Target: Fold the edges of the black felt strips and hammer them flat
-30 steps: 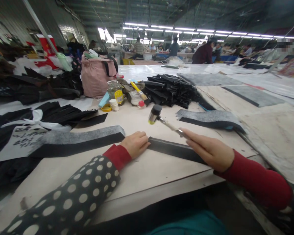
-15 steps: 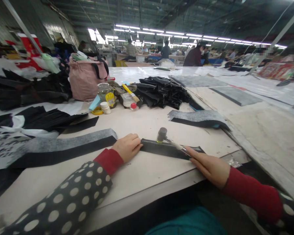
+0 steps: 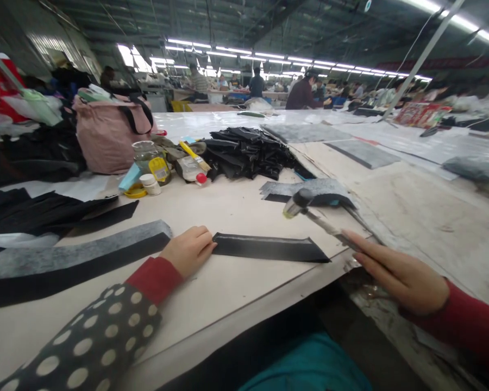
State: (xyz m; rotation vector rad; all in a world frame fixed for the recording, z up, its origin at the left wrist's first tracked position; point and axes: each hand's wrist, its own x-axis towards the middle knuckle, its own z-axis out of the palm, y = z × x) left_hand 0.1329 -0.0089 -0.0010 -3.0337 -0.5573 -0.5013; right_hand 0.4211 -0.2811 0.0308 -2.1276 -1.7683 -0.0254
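Note:
A mallet with a dark head and a yellowish lower face is raised over the board, its handle gripped in my right hand. Below and left of the mallet head lies a folded black strip, flat near the board's front edge. My left hand pinches the strip's left end against the board. Left of that hand rests a long black strip with a grey fuzzy band. A similar grey and black piece lies behind the mallet.
Toward the back stand a glass jar, a small white bottle, a yellow-handled brush and a pink bag. A heap of black pieces sits beside them. Several people work in the distance.
My right hand has lifted the mallet off the black strip and carried it to the right. The left hand still holds the strip's left end. The view has turned slightly right.

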